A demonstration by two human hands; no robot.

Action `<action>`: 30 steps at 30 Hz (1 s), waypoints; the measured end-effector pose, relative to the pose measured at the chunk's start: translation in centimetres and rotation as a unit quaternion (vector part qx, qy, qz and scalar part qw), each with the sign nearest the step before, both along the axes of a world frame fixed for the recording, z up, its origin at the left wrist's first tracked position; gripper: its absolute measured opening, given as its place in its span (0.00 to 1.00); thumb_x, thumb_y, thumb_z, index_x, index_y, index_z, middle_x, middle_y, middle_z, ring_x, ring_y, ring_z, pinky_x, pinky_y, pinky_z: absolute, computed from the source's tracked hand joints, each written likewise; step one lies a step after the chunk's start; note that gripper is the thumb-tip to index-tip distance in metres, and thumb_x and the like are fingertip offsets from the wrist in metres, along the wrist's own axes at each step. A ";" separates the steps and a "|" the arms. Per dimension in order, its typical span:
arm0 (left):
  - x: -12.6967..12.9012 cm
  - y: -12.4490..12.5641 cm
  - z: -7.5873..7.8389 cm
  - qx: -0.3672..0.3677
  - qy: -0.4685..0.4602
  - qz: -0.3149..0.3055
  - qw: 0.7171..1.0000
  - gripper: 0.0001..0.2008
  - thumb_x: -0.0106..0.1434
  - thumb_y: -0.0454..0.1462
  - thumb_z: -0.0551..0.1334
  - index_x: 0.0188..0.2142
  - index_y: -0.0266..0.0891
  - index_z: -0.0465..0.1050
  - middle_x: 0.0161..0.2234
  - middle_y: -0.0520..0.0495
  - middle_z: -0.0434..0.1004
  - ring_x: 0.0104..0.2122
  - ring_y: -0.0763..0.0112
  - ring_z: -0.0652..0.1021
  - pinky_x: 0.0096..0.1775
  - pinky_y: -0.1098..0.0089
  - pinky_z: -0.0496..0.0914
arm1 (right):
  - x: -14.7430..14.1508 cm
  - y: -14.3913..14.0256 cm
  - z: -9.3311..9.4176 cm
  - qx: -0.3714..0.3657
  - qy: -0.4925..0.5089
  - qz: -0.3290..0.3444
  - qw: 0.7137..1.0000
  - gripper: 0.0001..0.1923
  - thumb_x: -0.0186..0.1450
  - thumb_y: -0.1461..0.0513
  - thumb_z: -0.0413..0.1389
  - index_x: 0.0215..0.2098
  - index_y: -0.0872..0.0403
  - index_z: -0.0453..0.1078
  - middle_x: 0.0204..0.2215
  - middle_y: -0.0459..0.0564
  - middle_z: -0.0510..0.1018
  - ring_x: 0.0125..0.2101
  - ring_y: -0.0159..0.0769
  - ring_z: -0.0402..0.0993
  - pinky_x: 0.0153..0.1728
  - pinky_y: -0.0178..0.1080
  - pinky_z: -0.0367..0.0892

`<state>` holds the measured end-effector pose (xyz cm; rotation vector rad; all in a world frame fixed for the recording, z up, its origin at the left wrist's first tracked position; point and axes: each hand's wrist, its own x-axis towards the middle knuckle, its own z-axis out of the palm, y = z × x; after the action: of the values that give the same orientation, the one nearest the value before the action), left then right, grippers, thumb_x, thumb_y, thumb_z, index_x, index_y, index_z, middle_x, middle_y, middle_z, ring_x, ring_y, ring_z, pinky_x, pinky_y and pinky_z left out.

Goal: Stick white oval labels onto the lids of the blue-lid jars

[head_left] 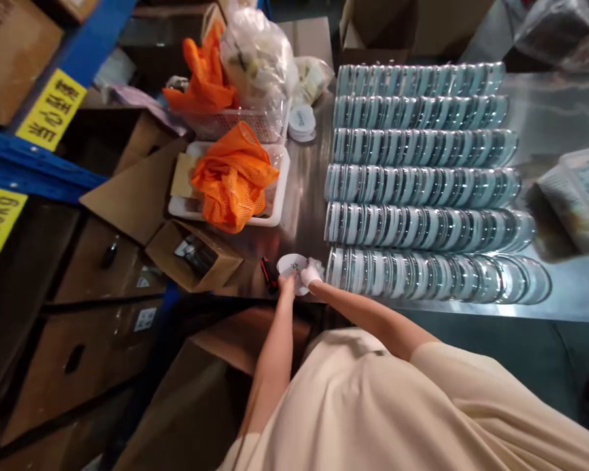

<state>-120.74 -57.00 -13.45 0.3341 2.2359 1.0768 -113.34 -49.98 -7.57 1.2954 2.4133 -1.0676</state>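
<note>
Cream sleeve (422, 405) is seen lowest | left hand (288, 282) and gloved right hand (310, 273) are closed on a white round disc (291, 264), held between them | shingled clear lids (436, 275) lie just right | red-black tool (269, 273) just left

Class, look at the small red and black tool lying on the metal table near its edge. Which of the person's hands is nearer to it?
Left. The left hand is just right of the red and black tool, gripping the white round disc. The right hand, in white cloth, sits beyond the disc, farther from it.
</note>
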 end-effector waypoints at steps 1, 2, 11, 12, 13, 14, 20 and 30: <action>0.1 -0.5 0.3 -0.005 0.004 0.020 1.000 0.23 0.67 0.46 0.62 0.53 0.28 0.70 0.50 0.25 0.79 0.50 0.51 0.81 0.49 0.53 0.76 | 0.1 -0.3 0.0 -0.009 -0.010 -0.029 0.999 0.22 0.72 0.65 0.48 0.63 0.58 0.65 0.56 0.63 0.74 0.51 0.43 0.75 0.52 0.43 0.70; 0.4 -1.1 0.7 -0.006 0.011 0.033 0.999 0.24 0.69 0.45 0.60 0.55 0.27 0.69 0.53 0.23 0.76 0.52 0.51 0.80 0.50 0.54 0.76 | 0.2 -0.7 0.0 -0.019 -0.013 -0.059 0.998 0.24 0.71 0.66 0.48 0.65 0.58 0.64 0.57 0.62 0.73 0.52 0.42 0.74 0.53 0.41 0.69; 5.4 -5.2 9.6 0.189 -0.065 -0.007 0.980 0.32 0.62 0.53 0.67 0.60 0.43 0.67 0.55 0.38 0.77 0.53 0.54 0.80 0.52 0.55 0.77 | 11.6 -2.5 4.8 -0.180 0.301 -0.244 0.904 0.25 0.72 0.55 0.49 0.65 0.52 0.63 0.53 0.49 0.79 0.50 0.36 0.76 0.53 0.36 0.70; 6.1 -4.2 10.7 0.190 -0.076 -0.065 0.977 0.33 0.60 0.52 0.69 0.61 0.44 0.67 0.56 0.38 0.77 0.54 0.55 0.79 0.52 0.56 0.77 | 14.2 -2.4 5.3 -0.176 0.309 -0.271 0.894 0.24 0.71 0.55 0.50 0.63 0.52 0.66 0.52 0.50 0.79 0.50 0.37 0.76 0.53 0.37 0.71; 6.8 -2.9 11.5 0.186 -0.093 -0.133 0.969 0.33 0.58 0.50 0.71 0.61 0.45 0.68 0.56 0.39 0.77 0.55 0.55 0.79 0.53 0.57 0.77 | 16.8 -2.4 5.7 -0.172 0.309 -0.301 0.886 0.23 0.70 0.55 0.51 0.61 0.53 0.68 0.52 0.51 0.79 0.50 0.38 0.76 0.53 0.38 0.71; 7.8 -1.2 12.2 0.174 -0.119 -0.208 0.955 0.33 0.57 0.49 0.72 0.59 0.45 0.70 0.56 0.40 0.77 0.54 0.56 0.79 0.52 0.58 0.77 | 19.5 -2.5 6.1 -0.168 0.303 -0.333 0.877 0.23 0.70 0.56 0.51 0.61 0.54 0.68 0.52 0.52 0.79 0.50 0.39 0.76 0.53 0.39 0.71; 18.1 8.4 13.6 0.050 -0.239 -0.496 0.833 0.22 0.54 0.47 0.71 0.46 0.40 0.81 0.44 0.43 0.84 0.41 0.57 0.82 0.42 0.63 0.78 | 33.4 -4.7 7.0 -0.094 0.269 -0.466 0.838 0.25 0.68 0.54 0.51 0.60 0.54 0.71 0.55 0.55 0.78 0.53 0.41 0.76 0.55 0.42 0.71; 34.3 16.0 14.6 0.033 -0.061 -0.675 0.735 0.16 0.59 0.49 0.67 0.37 0.39 0.82 0.33 0.48 0.83 0.36 0.64 0.79 0.40 0.69 0.70 | 51.3 -3.9 8.6 0.064 0.214 -0.628 0.745 0.18 0.58 0.48 0.61 0.36 0.53 0.80 0.34 0.51 0.84 0.36 0.42 0.80 0.42 0.42 0.75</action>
<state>-86.48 -41.03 1.12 1.5390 1.1939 0.2943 -62.06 -53.84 1.01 3.1790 1.5634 -1.5484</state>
